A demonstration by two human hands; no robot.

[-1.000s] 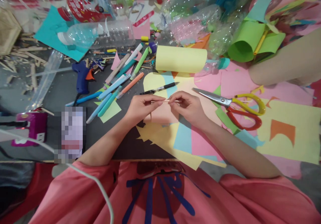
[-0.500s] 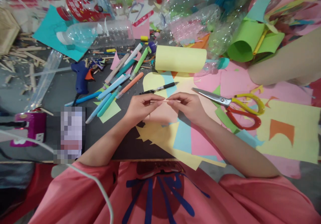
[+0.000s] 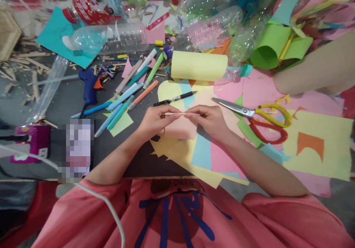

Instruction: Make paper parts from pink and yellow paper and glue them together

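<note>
A small sheet of pale pink paper (image 3: 181, 127) is pinched along its far edge, which looks narrowly folded or rolled. My left hand (image 3: 157, 121) grips that edge between thumb and fingers. Close beside it, my right hand (image 3: 207, 120) pinches the same edge, the fingertips almost meeting. Just beyond the hands lies a black pen (image 3: 174, 98). Scissors with yellow and red handles (image 3: 252, 114) rest to the right of my right hand. Left of my left hand are several markers (image 3: 124, 100).
Coloured paper scraps (image 3: 203, 153) cover the table under and right of my hands. A yellow paper tube (image 3: 199, 66) and clear bottles (image 3: 111, 37) lie farther back. A blue glue gun (image 3: 89, 85) and a phone (image 3: 79, 144) are left. Another person's bare limb (image 3: 316, 64) reaches in from the right.
Both hands keep their pinch on the pale pink paper. Its far edge, between the fingertips, has tilted slightly and shows as a lighter strip; the view has shifted very little.
</note>
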